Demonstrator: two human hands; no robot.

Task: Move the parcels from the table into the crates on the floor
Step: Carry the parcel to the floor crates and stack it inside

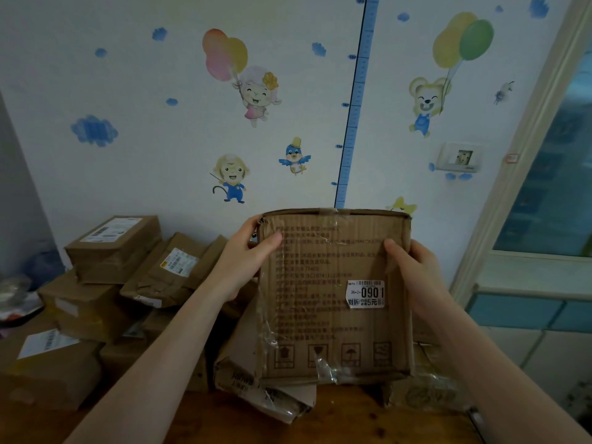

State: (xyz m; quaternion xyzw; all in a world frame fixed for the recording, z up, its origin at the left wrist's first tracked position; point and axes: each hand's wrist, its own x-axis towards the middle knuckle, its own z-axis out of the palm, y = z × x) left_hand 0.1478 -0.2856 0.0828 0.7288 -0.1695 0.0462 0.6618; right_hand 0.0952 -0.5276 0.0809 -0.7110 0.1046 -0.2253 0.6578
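At centre frame, both hands, left hand [245, 261] and right hand [416, 277], grip a worn brown cardboard parcel [333, 296], fingers [272, 238] curled over its sides above the wooden bench [346, 421].

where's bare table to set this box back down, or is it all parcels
Bare wood shows only along the near edge of the table, widest between the torn parcel and the crumpled parcel, below the held box. Left and back toward the wall are crowded with stacked parcels.
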